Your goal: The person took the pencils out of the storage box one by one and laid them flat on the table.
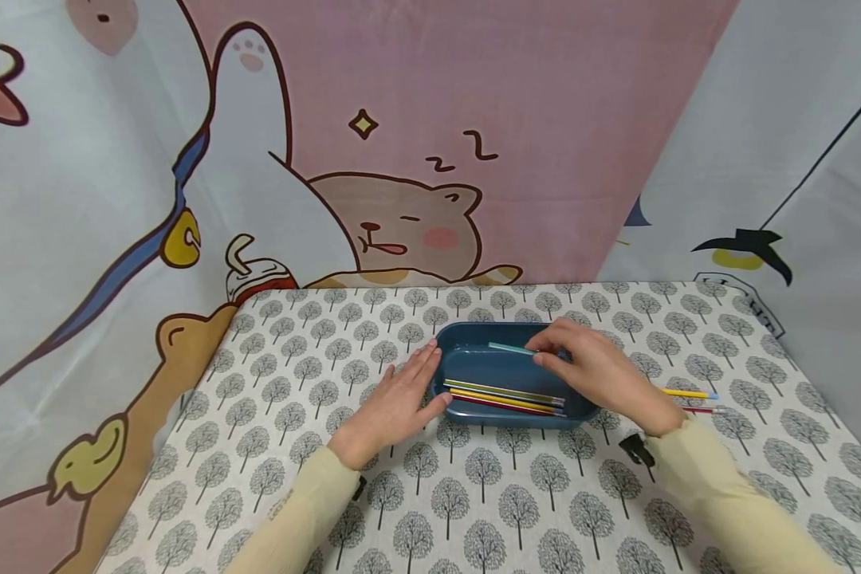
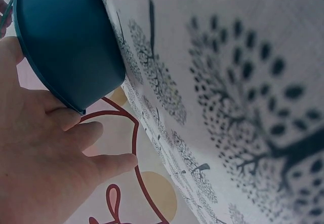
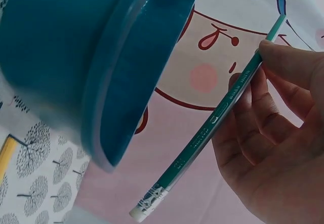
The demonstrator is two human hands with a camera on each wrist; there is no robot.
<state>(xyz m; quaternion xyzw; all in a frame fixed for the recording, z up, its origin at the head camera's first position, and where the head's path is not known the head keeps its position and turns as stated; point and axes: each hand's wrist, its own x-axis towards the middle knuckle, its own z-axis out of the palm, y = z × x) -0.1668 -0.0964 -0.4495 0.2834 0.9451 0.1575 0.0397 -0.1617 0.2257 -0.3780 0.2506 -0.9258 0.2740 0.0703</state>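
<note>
A dark blue plastic bin (image 1: pixel 484 368) sits on the table, with several pencils (image 1: pixel 505 397) lying side by side along its near wall. Over the bin's far right part, my right hand (image 1: pixel 595 367) pinches a green pencil (image 3: pixel 202 127) between thumb and fingers. Its white eraser end points down past the bin's rim in the right wrist view. At the bin's left end, my left hand (image 1: pixel 395 406) rests with fairly straight fingers against the rim. The left wrist view has those fingertips (image 2: pixel 68 117) right at the rim's edge.
To the right of the bin, partly behind my right forearm, lie a yellow pencil (image 1: pixel 691 393) and a red pencil (image 1: pixel 703 410). A tree-patterned cloth (image 1: pixel 294 478) covers the table. Behind it hangs a cartoon-printed curtain (image 1: pixel 545 96).
</note>
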